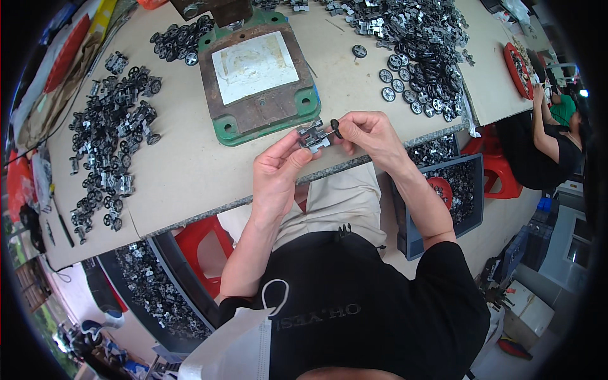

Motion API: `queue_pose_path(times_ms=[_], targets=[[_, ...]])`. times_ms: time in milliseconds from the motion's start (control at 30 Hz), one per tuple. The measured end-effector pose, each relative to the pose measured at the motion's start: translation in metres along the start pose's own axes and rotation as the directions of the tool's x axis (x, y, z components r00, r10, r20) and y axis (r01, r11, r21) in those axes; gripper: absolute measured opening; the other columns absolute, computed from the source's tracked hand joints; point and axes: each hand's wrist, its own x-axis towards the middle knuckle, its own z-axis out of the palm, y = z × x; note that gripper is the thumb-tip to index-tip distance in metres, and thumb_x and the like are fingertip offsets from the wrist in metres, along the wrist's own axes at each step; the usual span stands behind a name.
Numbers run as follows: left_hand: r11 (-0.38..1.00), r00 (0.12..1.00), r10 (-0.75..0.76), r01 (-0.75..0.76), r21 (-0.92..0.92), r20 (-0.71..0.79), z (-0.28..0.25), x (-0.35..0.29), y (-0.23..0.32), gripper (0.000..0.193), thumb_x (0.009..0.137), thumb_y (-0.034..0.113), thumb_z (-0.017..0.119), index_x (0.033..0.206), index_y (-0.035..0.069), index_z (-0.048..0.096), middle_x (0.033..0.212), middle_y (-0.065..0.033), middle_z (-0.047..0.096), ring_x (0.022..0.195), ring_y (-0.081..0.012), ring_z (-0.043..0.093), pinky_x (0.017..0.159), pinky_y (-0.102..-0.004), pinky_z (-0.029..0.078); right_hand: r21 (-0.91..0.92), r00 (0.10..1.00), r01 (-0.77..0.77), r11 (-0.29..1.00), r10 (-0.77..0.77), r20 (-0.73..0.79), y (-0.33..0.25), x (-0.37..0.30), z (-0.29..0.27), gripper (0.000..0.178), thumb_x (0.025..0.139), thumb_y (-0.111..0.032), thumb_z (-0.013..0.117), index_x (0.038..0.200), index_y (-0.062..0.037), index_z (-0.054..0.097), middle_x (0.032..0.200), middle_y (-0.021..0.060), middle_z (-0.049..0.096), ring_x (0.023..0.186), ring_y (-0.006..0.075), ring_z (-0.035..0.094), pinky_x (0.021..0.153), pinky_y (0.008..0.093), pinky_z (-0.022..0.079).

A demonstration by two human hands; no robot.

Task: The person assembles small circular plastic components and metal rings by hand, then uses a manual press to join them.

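Observation:
Between the thumb and fingers of my left hand [277,166] is a small silver-grey toy car chassis [313,137], held just in front of the press base. My right hand [370,136] pinches a small black wheel [336,129] at the chassis's right side. A thin axle seems to run between wheel and chassis; whether it is seated I cannot tell. Both hands are above the front edge of the table. The green and brown press base [259,118] with a white plate [254,66] on top stands just beyond them.
Assembled chassis with wheels [120,136] lie heaped at the left. Loose wheels [421,85] and a pile of chassis parts [405,25] cover the back right. Parts bins [472,212] stand below the table on both sides. Another person [544,139] sits at the far right.

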Motion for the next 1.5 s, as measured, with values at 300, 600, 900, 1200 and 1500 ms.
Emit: queue_pose_path(times_ms=[300,600,900,1200,1500], targets=[[0.988,0.998,-0.009,0.018,-0.155,0.062,-0.004,-0.001,-0.002,0.03,0.085,0.006,0.055,0.115,0.002,0.052,0.107,-0.0105,0.059,0.091,-0.0169,0.059,0.083,-0.0315,0.049,0.052,0.972,0.229,0.972,-0.226,-0.061,-0.001,-0.005,0.012,0.027,0.082,-0.011,0.061,0.106,0.0024,0.06,0.088,0.0063,0.06,0.069,0.0075,0.054,0.062,0.0206,0.045],[0.998,0.999,0.008,-0.005,-0.067,0.052,-0.006,-0.001,-0.002,0.031,0.085,0.007,0.056,0.115,0.001,0.052,0.106,-0.0105,0.06,0.089,-0.0167,0.06,0.081,-0.03,0.049,-0.028,0.995,0.101,0.995,-0.1,0.027,-0.01,-0.002,0.004,0.026,0.081,-0.005,0.061,0.106,0.0019,0.06,0.085,0.0075,0.062,0.067,0.0074,0.055,0.062,0.0209,0.047],[0.964,1.0,-0.01,0.016,-0.264,0.026,-0.002,-0.002,0.003,0.034,0.084,0.003,0.056,0.116,-0.002,0.048,0.108,-0.0118,0.058,0.093,-0.0167,0.059,0.084,-0.0285,0.048,0.084,0.995,0.1,0.991,-0.097,-0.036,-0.005,-0.001,0.024,0.019,0.079,-0.007,0.065,0.095,0.0019,0.06,0.082,0.0027,0.062,0.072,0.0061,0.056,0.064,0.0192,0.045],[0.741,0.987,-0.037,-0.078,0.667,0.156,0.002,-0.003,0.06,0.032,0.075,0.003,0.067,0.105,-0.003,0.056,0.091,-0.0063,0.063,0.082,-0.008,0.058,0.072,-0.0218,0.048,-0.556,0.868,0.495,0.668,-0.349,0.353,-0.059,0.003,0.025,0.026,0.07,-0.001,0.067,0.094,0.0012,0.059,0.077,0.0054,0.062,0.067,0.0078,0.055,0.062,0.0225,0.045],[0.494,0.941,0.324,-0.077,0.866,-0.101,-0.014,0.086,0.119,0.027,0.071,0.012,0.068,0.093,-0.002,0.063,0.09,-0.0078,0.064,0.07,-0.0083,0.058,0.063,-0.0237,0.046,-0.536,0.935,0.326,0.779,-0.35,0.059,-0.047,0.01,0.007,0.021,0.075,-0.005,0.064,0.095,0.0023,0.061,0.078,0.0056,0.063,0.069,0.0088,0.057,0.063,0.0223,0.045]])
